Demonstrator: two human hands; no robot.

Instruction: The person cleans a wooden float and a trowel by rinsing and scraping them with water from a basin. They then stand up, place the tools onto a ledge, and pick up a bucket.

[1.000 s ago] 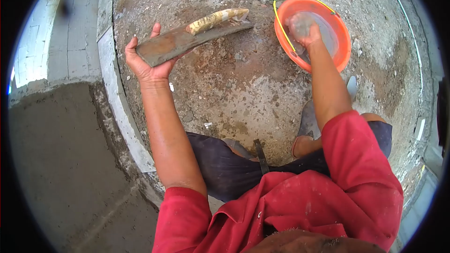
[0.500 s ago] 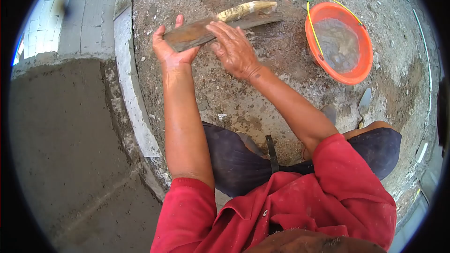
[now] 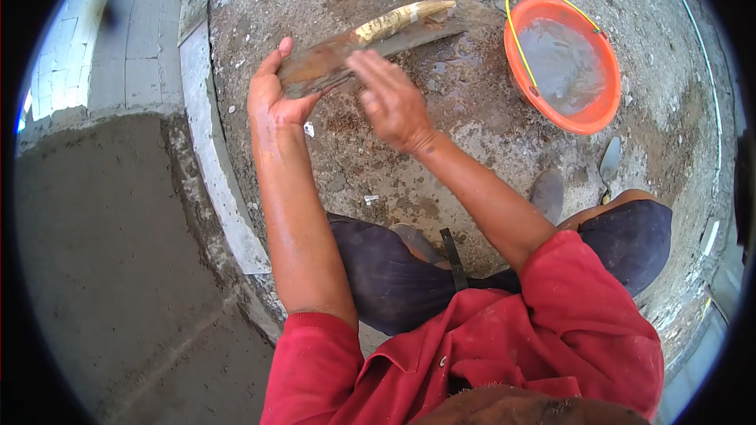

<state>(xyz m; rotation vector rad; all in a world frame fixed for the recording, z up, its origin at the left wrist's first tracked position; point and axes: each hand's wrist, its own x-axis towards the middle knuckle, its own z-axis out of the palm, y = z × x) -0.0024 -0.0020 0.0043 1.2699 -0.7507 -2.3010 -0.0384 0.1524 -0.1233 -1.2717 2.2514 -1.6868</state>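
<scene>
My left hand [image 3: 276,94] grips the near end of a long, wet wooden float [image 3: 319,63], which has a pale, worn handle [image 3: 405,19] on its upper face. The float is held tilted above the ground, its far end pointing right. Against its lower edge, near the middle, is my right hand [image 3: 391,102], fingers extended and slightly blurred, holding nothing. To the right stands an orange bucket [image 3: 517,71] of cloudy grey water, with a yellow handle.
A trowel [image 3: 610,159] lies on the ground right of my shoe [image 3: 547,195]. Smooth grey wet mortar [image 3: 110,228] covers the lower left, bordered by a pale strip [image 3: 224,189]. Rubble is scattered over the rough ground [image 3: 472,142].
My right hand has left the bucket's water and come over to the float, where it has since moved slightly down along the edge. My left hand keeps its hold on the float.
</scene>
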